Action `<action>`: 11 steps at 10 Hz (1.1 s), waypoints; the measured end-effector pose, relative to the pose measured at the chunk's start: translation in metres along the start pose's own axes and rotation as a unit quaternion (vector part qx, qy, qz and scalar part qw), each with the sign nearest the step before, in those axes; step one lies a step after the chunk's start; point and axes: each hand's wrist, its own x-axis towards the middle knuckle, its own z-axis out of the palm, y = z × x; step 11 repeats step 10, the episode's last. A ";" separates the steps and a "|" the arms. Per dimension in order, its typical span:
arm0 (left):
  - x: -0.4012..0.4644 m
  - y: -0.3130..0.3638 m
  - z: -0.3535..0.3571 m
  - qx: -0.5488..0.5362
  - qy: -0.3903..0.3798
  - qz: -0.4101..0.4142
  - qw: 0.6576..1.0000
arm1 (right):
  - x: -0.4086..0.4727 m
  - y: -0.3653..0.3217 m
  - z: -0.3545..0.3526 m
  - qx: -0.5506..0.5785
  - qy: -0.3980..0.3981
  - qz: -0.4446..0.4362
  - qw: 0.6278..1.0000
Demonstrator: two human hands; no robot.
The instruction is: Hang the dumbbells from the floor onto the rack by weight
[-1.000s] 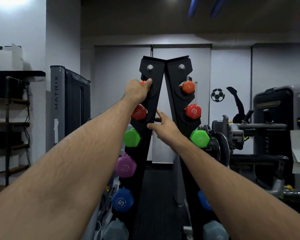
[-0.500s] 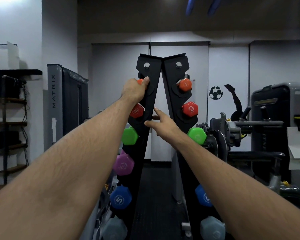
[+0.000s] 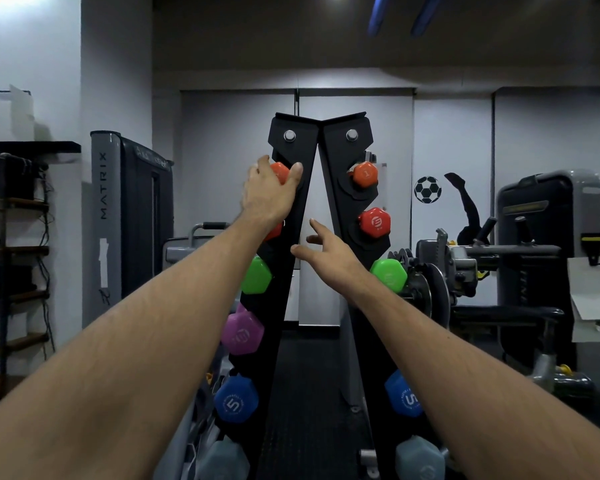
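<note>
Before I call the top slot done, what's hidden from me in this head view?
- Left orange dumbbell: mostly covered by the left hand; seating unclear.
- Left red dumbbell: behind the left wrist.
- Grey dumbbells: cut by the bottom edge, markings unreadable.
- Floor beside the rack: blocked by both arms.

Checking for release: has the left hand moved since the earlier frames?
Yes. Against the bolt above it, the left hand has dropped slightly: its wrist hides most of the red dumbbell, and more orange dumbbell shows.
</note>
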 end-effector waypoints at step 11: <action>-0.038 0.043 -0.026 -0.041 0.000 0.191 0.981 | 0.034 -0.048 -0.120 -0.239 0.237 -0.219 0.916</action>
